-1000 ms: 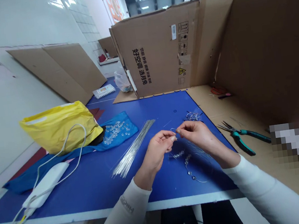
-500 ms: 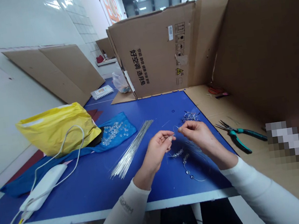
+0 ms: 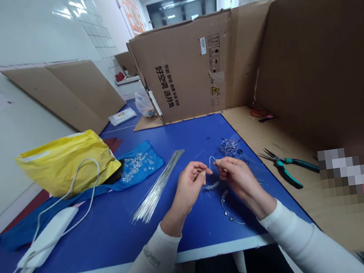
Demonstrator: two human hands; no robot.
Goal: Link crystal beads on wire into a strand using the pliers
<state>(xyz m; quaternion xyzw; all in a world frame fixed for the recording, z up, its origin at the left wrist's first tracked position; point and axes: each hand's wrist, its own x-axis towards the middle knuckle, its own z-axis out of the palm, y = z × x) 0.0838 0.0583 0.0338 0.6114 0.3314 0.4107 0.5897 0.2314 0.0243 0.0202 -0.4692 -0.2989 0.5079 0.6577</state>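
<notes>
Between my hands a thin wire bends in a small loop. My left hand pinches one end of it between thumb and fingers. On the other side my right hand is closed on the wire too. Just below them a short row of clear beads hangs or lies by my fingertips; which, I cannot tell. Nearer to me a curved wire with clear beads rests on the blue table. A bundle of straight silvery wires lies left of my left hand.
Loose clear beads lie on blue cloth beside a yellow bag. A white power strip with its cord is at the left. Green-handled pliers lie at the right on cardboard. A small wire heap sits behind my right hand. Cardboard walls stand behind.
My right hand has turned and moved slightly down and left, and the wire loop stands a little larger between my hands. The whole view has shifted slightly.
</notes>
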